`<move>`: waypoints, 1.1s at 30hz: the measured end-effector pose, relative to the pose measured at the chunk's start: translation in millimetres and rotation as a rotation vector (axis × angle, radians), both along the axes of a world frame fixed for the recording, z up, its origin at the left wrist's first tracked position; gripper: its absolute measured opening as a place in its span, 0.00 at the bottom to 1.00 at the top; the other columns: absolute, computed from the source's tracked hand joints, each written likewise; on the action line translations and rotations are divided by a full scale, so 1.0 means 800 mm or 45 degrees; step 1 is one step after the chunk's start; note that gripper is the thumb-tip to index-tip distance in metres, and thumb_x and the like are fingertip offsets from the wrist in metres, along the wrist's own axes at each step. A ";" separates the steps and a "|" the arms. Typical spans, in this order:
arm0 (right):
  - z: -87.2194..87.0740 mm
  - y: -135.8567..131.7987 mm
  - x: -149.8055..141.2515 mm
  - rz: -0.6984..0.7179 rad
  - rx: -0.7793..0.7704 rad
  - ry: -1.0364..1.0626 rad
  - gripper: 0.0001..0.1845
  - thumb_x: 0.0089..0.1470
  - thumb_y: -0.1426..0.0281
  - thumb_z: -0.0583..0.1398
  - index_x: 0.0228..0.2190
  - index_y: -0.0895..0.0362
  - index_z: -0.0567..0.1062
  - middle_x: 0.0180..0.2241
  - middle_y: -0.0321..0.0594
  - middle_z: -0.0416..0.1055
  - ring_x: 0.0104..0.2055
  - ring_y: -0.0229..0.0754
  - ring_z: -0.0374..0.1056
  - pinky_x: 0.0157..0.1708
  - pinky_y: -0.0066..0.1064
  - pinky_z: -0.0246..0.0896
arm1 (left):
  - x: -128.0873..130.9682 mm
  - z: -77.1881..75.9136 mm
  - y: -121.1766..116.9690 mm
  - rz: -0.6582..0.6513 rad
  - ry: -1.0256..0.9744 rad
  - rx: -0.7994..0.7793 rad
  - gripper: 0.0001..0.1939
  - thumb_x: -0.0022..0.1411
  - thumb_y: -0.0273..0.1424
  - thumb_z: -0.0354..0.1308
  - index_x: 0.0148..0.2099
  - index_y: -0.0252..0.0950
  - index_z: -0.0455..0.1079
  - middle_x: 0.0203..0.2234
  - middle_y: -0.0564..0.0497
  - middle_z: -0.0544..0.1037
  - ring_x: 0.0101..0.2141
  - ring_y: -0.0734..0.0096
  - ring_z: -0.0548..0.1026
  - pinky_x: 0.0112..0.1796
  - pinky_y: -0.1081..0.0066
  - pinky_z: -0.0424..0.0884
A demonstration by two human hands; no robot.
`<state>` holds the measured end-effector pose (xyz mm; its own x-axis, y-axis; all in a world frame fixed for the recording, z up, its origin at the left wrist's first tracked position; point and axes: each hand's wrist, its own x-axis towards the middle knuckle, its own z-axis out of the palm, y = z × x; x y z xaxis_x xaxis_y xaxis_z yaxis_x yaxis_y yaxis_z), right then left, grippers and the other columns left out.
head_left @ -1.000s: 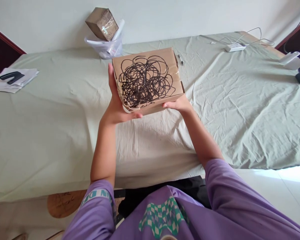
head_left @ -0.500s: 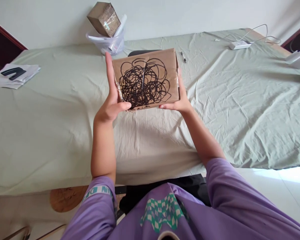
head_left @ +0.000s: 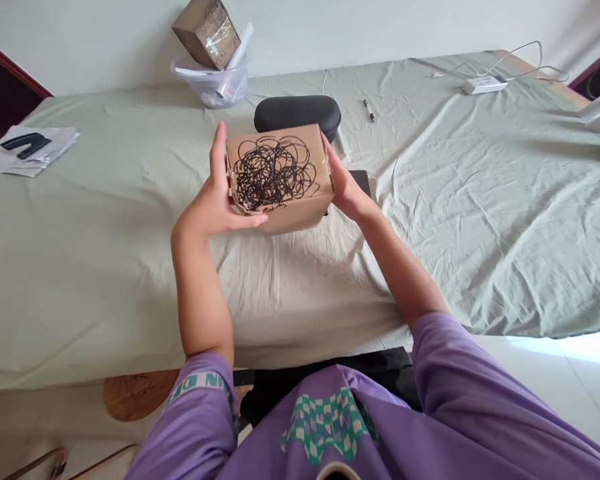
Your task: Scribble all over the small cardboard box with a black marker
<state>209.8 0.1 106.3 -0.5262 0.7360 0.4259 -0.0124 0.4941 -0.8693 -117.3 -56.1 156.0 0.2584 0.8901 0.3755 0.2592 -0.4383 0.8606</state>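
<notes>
A brown cardboard box [head_left: 300,212] with dense black scribbles on its top is held between my two hands over the cloth-covered table. My left hand [head_left: 215,200] presses its left side, the thumb lying along the near edge and the fingers pointing away. On the opposite side, my right hand [head_left: 344,183] grips the box's right end; its thumb is not clearly seen. Just behind the box lies a black oblong hard case [head_left: 297,112]. Part of a flat dark object [head_left: 361,180] shows beyond the box, by my right hand.
A clear plastic tub [head_left: 210,87] holding another cardboard box [head_left: 207,33] stands against the wall. A pen [head_left: 369,111] lies at the back. Papers [head_left: 55,148] with a black stapler-like object [head_left: 26,144] are at left. A white power strip [head_left: 485,85] with cables sits at right.
Both hands have brought the box lower and slightly left, tilting it so its near side shows. The black case and the flat dark object have come into view.
</notes>
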 end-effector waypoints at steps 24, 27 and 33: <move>-0.065 0.041 0.018 -0.653 -0.317 -0.360 0.08 0.66 0.63 0.60 0.35 0.53 0.70 0.24 0.33 0.65 0.28 0.39 0.61 0.32 0.33 0.58 | -0.018 -0.028 0.008 0.139 0.621 0.222 0.78 0.49 0.64 0.77 0.82 0.47 0.28 0.82 0.45 0.36 0.81 0.36 0.43 0.80 0.36 0.48; -0.068 0.043 0.023 -0.736 -0.284 -0.438 0.18 0.64 0.63 0.63 0.24 0.53 0.66 0.21 0.31 0.56 0.28 0.38 0.55 0.33 0.35 0.53 | -0.018 -0.030 0.010 0.159 0.625 0.254 0.78 0.48 0.63 0.77 0.82 0.46 0.28 0.82 0.45 0.37 0.81 0.35 0.43 0.80 0.36 0.47; -0.072 0.034 0.015 -0.535 -0.266 -0.508 0.18 0.60 0.64 0.67 0.22 0.53 0.68 0.20 0.32 0.62 0.27 0.40 0.60 0.34 0.36 0.57 | -0.018 -0.028 0.006 0.147 0.643 0.223 0.74 0.54 0.54 0.78 0.82 0.55 0.26 0.82 0.48 0.36 0.82 0.41 0.42 0.80 0.36 0.48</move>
